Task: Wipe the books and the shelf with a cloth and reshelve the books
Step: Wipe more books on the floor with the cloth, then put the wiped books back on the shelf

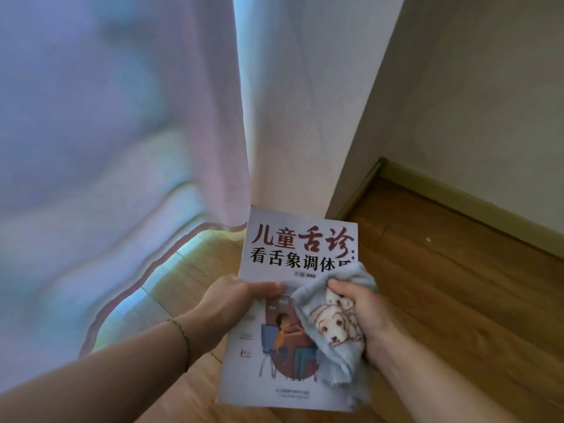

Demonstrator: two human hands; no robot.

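Above a wooden floor [457, 300], beside a pale curtain [122, 148] and a wall corner, a person holds a book [293, 248] face up in mid-air, seen from the head camera, the only view. No shelf and no other books appear in this view.

Left hand [229, 300] takes the book at its left edge about halfway down, thumb curled over the cover, fingers hidden beneath. A thin bracelet [183, 340] circles that wrist.

Right hand [363, 309] has its grip closed on a light blue cloth [332, 325] printed with puppies; the fingers bunch the fabric and press it onto the right half of the cover, over the lower part of the illustration and the end of the title.

Running away from the person, the book's long axis puts the title at the far end and the bottom edge nearest the body. From the cloth, the unwiped part of the cover lies up and to the left, toward the title and the left hand's thumb. Judging by this, the wiping step is in progress on the front cover, and a stroke along the long axis would suit; the right hand is the nearer one to do it, while the left steadies the book.
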